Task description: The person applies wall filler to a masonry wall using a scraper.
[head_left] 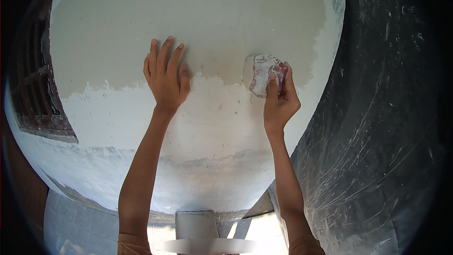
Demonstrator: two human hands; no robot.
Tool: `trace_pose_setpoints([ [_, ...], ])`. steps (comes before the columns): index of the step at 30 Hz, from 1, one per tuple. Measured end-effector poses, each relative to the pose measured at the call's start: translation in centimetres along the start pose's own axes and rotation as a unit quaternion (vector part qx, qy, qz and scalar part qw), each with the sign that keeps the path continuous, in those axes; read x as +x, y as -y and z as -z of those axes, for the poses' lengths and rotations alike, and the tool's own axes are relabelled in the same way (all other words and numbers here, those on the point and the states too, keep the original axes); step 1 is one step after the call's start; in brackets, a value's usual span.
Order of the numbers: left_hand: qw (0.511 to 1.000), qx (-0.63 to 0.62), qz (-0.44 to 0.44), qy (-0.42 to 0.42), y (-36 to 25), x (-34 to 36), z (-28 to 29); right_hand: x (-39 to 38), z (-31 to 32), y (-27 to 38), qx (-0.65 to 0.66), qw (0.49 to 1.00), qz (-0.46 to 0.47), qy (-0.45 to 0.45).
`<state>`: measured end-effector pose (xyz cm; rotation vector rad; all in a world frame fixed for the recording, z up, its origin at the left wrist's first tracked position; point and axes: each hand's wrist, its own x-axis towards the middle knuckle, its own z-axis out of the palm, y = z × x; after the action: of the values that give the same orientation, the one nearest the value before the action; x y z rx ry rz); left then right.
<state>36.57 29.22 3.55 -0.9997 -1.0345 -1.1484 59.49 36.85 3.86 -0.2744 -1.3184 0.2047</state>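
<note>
A large white curved panel (212,127) fills the middle of the head view, with a greyish filler patch (212,14) with ragged edges across its upper part. My left hand (167,73) rests with fingers spread on the left-middle of the panel, at the patch's lower edge. To the right, my right hand (281,97) grips a flat tool (259,68), probably a spreader or sanding block, pale and reddish with white smears, held against the panel at the patch's lower edge. Part of the tool is hidden by my thumb and fingers.
A dark barred opening (35,99) is at the left. A dark scuffed sheet (377,113) lines the right side. Below the panel are a grey board (196,222) and bright gaps.
</note>
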Motion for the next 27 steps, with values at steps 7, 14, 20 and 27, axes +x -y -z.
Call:
trace_pose_setpoints([
  [7, 1.0, -0.015, 0.008, 0.001, -0.1, 0.3, -0.5, -0.9, -0.8, 2.3, 0.063, 0.998, -0.016, 0.016],
  [14, 1.0, -0.01, 0.012, -0.004, -0.2, -0.2, -0.2, -0.3, 1.4, 1.3, 0.057, 0.994, -0.075, -0.058],
  [20, 1.0, -0.011, 0.003, 0.0, -0.3, 0.4, 0.1, -1.2, -0.1, 1.5, -0.001, 0.999, 0.001, 0.038],
  [27, 1.0, -0.015, 0.002, 0.006, -0.3, 0.1, -0.2, -0.9, 0.5, 1.1, 0.046, 0.999, -0.019, -0.006],
])
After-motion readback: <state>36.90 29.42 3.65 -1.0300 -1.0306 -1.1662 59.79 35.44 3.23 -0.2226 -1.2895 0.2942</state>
